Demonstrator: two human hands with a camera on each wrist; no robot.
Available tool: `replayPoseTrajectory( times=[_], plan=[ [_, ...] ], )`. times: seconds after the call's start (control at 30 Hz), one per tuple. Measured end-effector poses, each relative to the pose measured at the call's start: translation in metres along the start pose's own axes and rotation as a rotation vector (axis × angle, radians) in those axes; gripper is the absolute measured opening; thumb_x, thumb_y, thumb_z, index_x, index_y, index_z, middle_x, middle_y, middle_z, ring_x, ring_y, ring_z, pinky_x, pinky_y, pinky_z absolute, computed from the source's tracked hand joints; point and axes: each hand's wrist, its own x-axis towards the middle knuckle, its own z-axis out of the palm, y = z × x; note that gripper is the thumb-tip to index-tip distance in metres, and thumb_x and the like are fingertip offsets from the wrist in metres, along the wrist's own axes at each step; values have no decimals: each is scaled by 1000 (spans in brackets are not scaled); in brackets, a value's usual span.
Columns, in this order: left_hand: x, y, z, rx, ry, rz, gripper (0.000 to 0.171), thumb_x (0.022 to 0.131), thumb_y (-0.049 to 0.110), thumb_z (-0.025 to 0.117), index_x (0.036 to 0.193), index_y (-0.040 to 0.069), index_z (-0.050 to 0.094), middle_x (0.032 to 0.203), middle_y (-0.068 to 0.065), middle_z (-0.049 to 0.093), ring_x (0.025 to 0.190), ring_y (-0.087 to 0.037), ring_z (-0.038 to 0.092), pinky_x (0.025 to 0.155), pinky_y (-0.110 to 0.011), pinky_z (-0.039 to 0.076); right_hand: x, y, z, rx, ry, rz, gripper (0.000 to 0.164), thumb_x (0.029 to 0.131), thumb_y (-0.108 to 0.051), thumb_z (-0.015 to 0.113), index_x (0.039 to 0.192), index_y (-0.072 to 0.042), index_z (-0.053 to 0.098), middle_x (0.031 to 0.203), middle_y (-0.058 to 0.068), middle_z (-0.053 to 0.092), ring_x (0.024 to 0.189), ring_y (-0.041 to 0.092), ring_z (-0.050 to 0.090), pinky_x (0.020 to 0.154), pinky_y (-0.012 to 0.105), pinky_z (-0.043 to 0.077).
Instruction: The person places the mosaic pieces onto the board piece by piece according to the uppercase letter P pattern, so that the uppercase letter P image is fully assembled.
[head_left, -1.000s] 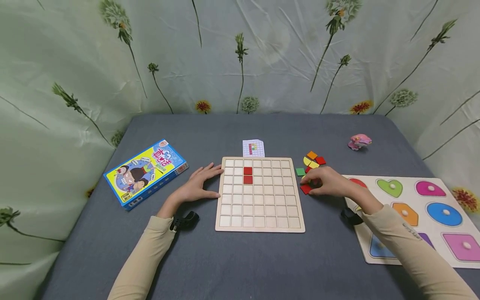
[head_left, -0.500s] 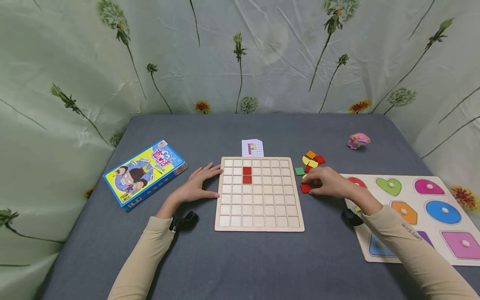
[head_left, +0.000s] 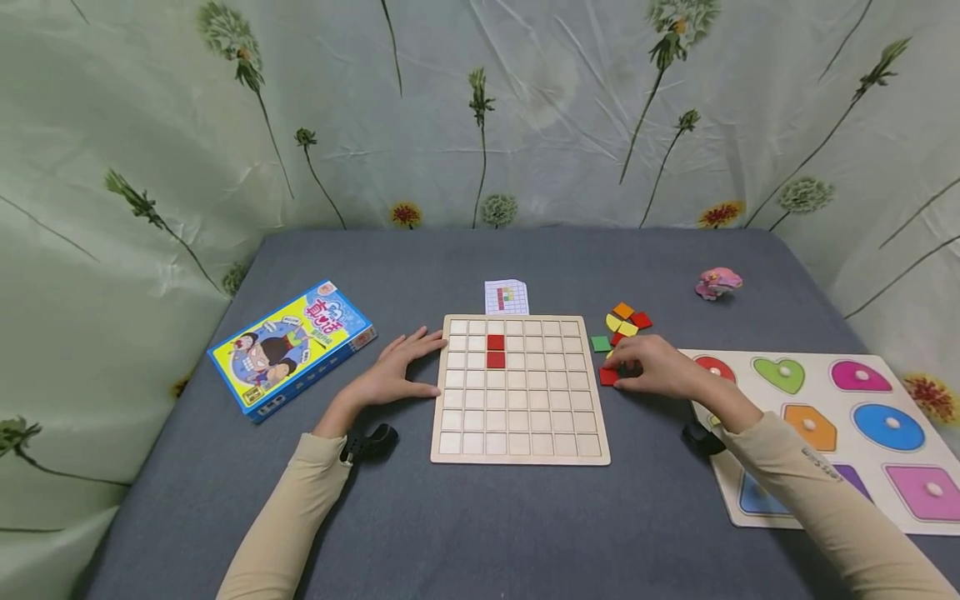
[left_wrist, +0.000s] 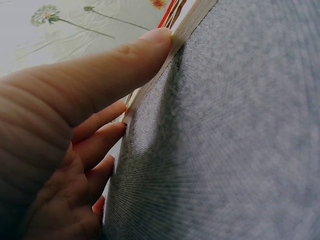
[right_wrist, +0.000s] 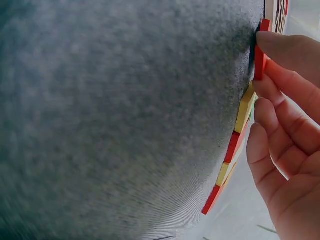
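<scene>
One left hand [head_left: 393, 367] and one right hand [head_left: 652, 367]. One grid board [head_left: 528, 400] mid-frame, seven rows of seven squares, two set red tiles [head_left: 496, 342] in it. Right of centre, three loose red tiles [head_left: 608, 377], one orange tile [head_left: 623, 309], one green tile [head_left: 601, 343] and, the fingers hiding part, probably three yellow pieces [head_left: 627, 330]. One box [head_left: 262, 354] at left, one card [head_left: 506, 297] at centre, one pink toy [head_left: 718, 284] upper right, one shape puzzle [head_left: 813, 392] lower right.

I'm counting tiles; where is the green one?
In the head view, the green tile lies just right of the grid board, beside the yellow tiles.
</scene>
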Motion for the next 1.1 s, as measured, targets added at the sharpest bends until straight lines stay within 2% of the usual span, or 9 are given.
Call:
replayPoseTrajectory(
  times=[0.43,0.77,1.1],
  plan=[
    [1,4,-2,-8,2,2,76,79,25,74,143,8,38,154,-14,30,147,-37,11,115,-58,1,4,-3,-1,-24,94,-55,22,71,-9,78,93,-10,74,83,-1,63,69,8,50,61,20,44],
    [0,4,-2,-4,0,-2,76,79,25,74,143,8,38,154,-14,30,147,-37,11,116,-57,1,11,-9,3,3,99,-64,23,72,-10,78,95,-9,73,79,0,60,68,9,47,60,18,38],
    [0,1,0,2,5,4,76,79,27,75,143,8,38,153,-14,31,146,-38,12,115,-58,2,19,-21,6,12,84,-82,24,74,-16,78,97,-10,73,82,-1,61,70,6,45,61,18,39]
  ],
)
